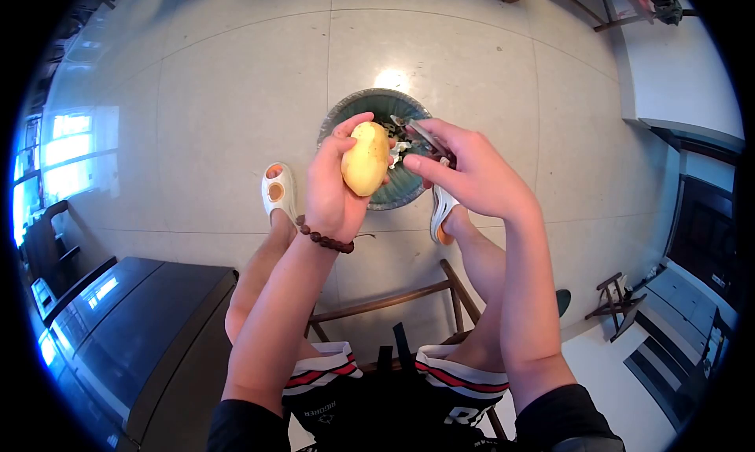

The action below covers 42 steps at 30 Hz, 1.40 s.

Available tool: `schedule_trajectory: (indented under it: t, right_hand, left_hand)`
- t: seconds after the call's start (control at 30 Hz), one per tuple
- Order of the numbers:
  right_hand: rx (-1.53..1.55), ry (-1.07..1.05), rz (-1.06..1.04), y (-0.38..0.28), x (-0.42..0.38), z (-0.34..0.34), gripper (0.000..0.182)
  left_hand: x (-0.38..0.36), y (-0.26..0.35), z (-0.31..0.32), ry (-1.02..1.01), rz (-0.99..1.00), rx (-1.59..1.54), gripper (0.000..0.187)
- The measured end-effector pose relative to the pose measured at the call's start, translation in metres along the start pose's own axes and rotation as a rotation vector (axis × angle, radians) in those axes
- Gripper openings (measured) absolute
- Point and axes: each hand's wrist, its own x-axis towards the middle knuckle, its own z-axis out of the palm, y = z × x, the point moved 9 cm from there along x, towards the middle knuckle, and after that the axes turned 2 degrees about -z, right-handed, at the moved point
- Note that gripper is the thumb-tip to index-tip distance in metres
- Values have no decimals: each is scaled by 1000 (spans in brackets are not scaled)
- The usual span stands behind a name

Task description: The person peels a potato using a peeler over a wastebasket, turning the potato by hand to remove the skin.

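Observation:
My left hand [334, 177] is wrapped round a potato [366, 159] with pale yellow, mostly bare flesh and a few brown specks. To its right, my right hand [476, 169] grips what looks like a peeler [428, 136], with a thin metal end and a dark handle partly hidden by the fingers. The metal end points towards the potato but stays apart from it. Both hands are above a round bin [409, 194] with a greenish lining, where scraps [399, 151] of peel and pale bits lie.
My feet in white clogs [277, 188] stand on either side of the bin on the tiled floor [228, 98]. A wooden stool [377, 304] is beneath me. A dark glossy cabinet [149, 326] stands at the lower left, and a small folding stool [617, 304] at the right.

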Motion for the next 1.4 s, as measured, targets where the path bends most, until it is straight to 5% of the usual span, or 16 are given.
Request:
schedule_trajectory:
  t: [0.2, 0.57, 0.67, 1.4]
  right_hand:
    - [241, -96, 61, -1, 0, 19, 57]
    - [312, -158, 84, -12, 1, 29, 51]
    - [295, -174, 99, -13, 1, 31, 50]
    - [260, -136, 56, -14, 1, 30, 51]
  left_hand:
    - [0, -3, 6, -30, 64, 48, 43]
    - [-6, 12, 25, -118, 292, 423, 56]
    - [-11, 16, 32, -126, 333, 481, 46]
    - [-12, 11, 34, -145, 323, 563, 53]
